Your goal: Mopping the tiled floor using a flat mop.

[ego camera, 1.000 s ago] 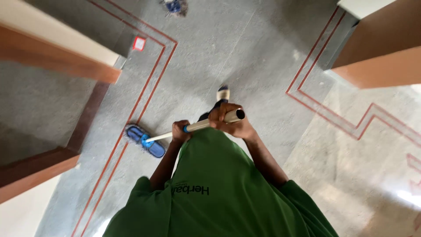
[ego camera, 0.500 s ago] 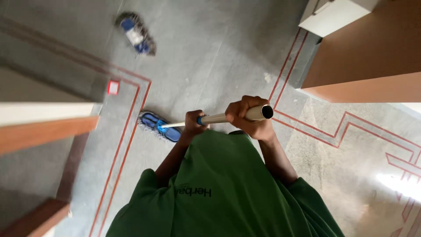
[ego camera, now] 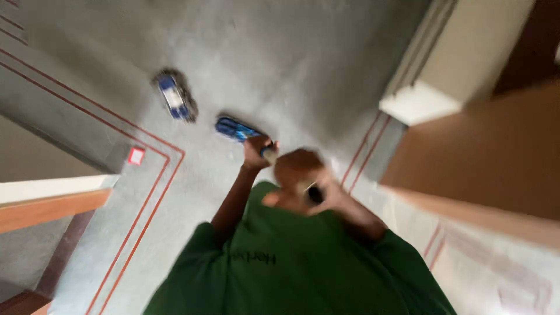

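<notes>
Both hands are clenched on the pale, long mop handle (ego camera: 269, 154): left hand (ego camera: 255, 150) lower, right hand (ego camera: 303, 175) at its top. Its blue mop head (ego camera: 236, 129) lies on the grey stone floor (ego camera: 280, 64), near what seems a blue shoe (ego camera: 175, 96); a wide stroke could knock it.

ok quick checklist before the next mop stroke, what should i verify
1. Left hand gripping the lower handle: ok, closed around it.
2. Right hand on the top end of the mop handle: ok, though blurred.
3. Mop head flat on the grey floor: cannot tell, motion blur.
4. Path ahead: not ok, a small blue and white object lies on the floor just beyond the mop head.
5. Room on the right: ok, the wooden panel stands apart from the mop.
</notes>
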